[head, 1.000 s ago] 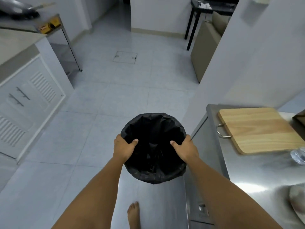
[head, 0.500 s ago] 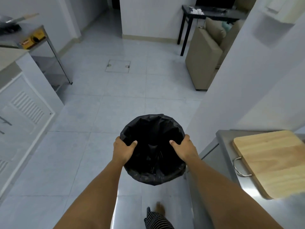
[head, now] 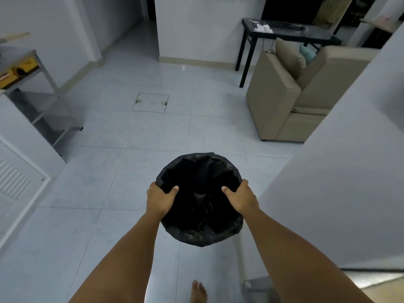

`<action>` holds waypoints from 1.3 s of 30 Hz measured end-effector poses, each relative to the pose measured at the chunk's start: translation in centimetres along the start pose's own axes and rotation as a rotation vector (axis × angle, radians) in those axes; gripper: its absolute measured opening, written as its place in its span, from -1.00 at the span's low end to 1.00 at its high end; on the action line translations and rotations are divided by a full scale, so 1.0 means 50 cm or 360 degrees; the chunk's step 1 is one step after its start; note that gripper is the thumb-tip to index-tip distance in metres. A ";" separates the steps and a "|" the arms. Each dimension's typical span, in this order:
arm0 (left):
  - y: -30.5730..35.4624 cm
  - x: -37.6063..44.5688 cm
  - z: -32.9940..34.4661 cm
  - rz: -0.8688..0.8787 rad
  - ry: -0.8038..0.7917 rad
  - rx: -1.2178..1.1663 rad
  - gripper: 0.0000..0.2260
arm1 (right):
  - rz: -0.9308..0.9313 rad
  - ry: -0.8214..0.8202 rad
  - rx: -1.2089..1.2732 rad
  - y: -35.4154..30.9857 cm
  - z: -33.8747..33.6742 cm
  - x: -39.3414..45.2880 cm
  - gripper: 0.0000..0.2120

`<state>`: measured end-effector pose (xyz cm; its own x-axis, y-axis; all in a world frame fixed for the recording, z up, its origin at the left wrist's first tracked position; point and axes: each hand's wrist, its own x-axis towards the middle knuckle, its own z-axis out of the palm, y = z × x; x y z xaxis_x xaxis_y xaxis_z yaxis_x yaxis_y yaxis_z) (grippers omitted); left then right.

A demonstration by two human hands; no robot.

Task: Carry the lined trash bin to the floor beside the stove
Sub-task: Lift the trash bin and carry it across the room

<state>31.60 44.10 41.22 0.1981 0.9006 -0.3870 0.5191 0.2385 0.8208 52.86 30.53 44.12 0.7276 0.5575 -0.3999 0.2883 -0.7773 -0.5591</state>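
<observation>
I hold the trash bin (head: 200,171), lined with a black bag, in the air in front of me above the tiled floor. My left hand (head: 159,199) grips its left rim with the thumb inside. My right hand (head: 241,199) grips the right rim the same way. The bin's opening faces up and its inside is dark. At the far left stands a metal stand (head: 46,75) with a yellow-fronted stove (head: 15,73) on it, cut off by the frame edge.
A white cabinet (head: 19,178) with a louvred door runs along the left. A white wall (head: 341,182) stands close on the right. A beige sofa (head: 290,95) and a black table (head: 284,33) sit further back. A floor hatch (head: 150,102) lies ahead. My bare foot (head: 197,290) shows below.
I have walked forward with the bin held in both hands. The steel counter and cutting board have slipped out of view at the right, and the sofa and stove stand look closer.
</observation>
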 end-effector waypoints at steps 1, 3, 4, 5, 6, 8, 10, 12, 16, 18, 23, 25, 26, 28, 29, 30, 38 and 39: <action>0.020 0.019 0.008 0.0001 -0.0001 -0.0015 -0.28 | -0.0004 -0.0001 0.0003 -0.014 -0.011 0.024 -0.24; 0.064 0.083 0.035 -0.0004 -0.0010 -0.0017 -0.26 | 0.0003 0.0003 0.0014 -0.042 -0.035 0.097 -0.24; 0.084 0.105 0.044 -0.0012 -0.0015 -0.0013 -0.23 | 0.0004 0.0002 0.0016 -0.054 -0.046 0.123 -0.23; 0.103 0.129 0.052 -0.0014 -0.0020 -0.0017 -0.21 | -0.0001 -0.0003 0.0013 -0.066 -0.055 0.150 -0.23; 0.120 0.156 0.062 -0.0015 -0.0030 -0.0022 -0.20 | -0.0005 -0.0012 0.0008 -0.078 -0.064 0.180 -0.23; 0.159 0.226 0.086 -0.0015 -0.0046 -0.0036 -0.15 | -0.0005 -0.0015 0.0016 -0.108 -0.082 0.254 -0.24; 0.192 0.297 0.108 -0.0003 -0.0039 -0.0039 -0.07 | -0.0006 -0.0010 0.0018 -0.138 -0.094 0.326 -0.24; 0.225 0.363 0.126 0.0004 -0.0025 -0.0033 -0.05 | -0.0012 -0.0012 0.0020 -0.171 -0.106 0.396 -0.25; 0.312 0.500 0.164 0.0014 0.0009 -0.0028 -0.14 | -0.0008 -0.0016 0.0030 -0.245 -0.121 0.547 -0.25; 0.358 0.572 0.179 0.0023 0.0013 -0.0022 -0.15 | -0.0003 -0.0023 0.0037 -0.288 -0.134 0.614 -0.25; 0.484 0.747 0.221 0.0042 -0.0012 0.0027 -0.15 | 0.0007 0.0000 0.0047 -0.385 -0.179 0.793 -0.24; 0.531 0.817 0.242 0.0056 -0.0027 0.0038 -0.12 | 0.0004 0.0012 0.0060 -0.418 -0.199 0.868 -0.24; 0.554 0.847 0.252 0.0053 -0.0033 0.0038 -0.10 | 0.0002 0.0014 0.0067 -0.434 -0.210 0.901 -0.24; 0.600 0.916 0.277 0.0054 -0.0033 0.0033 -0.05 | -0.0010 0.0019 0.0084 -0.464 -0.230 0.973 -0.24; 0.622 0.952 0.292 0.0053 -0.0029 0.0040 -0.05 | -0.0017 0.0027 0.0090 -0.479 -0.241 1.013 -0.24; 0.643 0.984 0.308 0.0058 -0.0018 0.0053 -0.07 | -0.0024 0.0032 0.0084 -0.492 -0.251 1.050 -0.25; 0.815 1.236 0.444 -0.0028 0.0082 0.0033 -0.13 | -0.0068 -0.0082 0.0100 -0.602 -0.344 1.380 -0.26; 0.844 1.266 0.457 -0.0041 0.0095 0.0024 -0.12 | -0.0076 -0.0097 0.0101 -0.621 -0.360 1.424 -0.26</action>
<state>85.06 102.87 41.77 0.1350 0.9143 -0.3819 0.5359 0.2568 0.8043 106.94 89.11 46.07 0.6740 0.6116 -0.4143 0.2803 -0.7306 -0.6226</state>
